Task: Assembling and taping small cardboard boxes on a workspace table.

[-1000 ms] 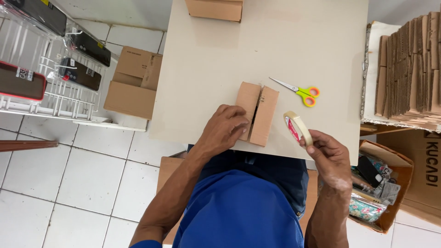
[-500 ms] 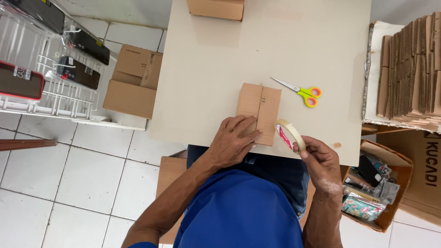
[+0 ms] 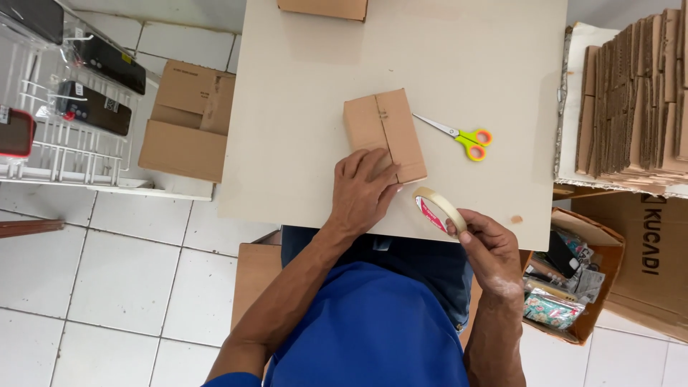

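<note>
Head view, looking down: the left hand [image 3: 365, 190] is pressing flat on the near end of a small cardboard box [image 3: 383, 134] that is lying on a pale table [image 3: 301, 107], while the right hand [image 3: 489, 247] is holding a roll of tape [image 3: 437, 209] just beside the box's near right corner. Scissors with yellow and orange handles [image 3: 462, 136] are lying to the right of the box, and a stack of flattened cartons [image 3: 634, 93] is standing past the table's right edge
</note>
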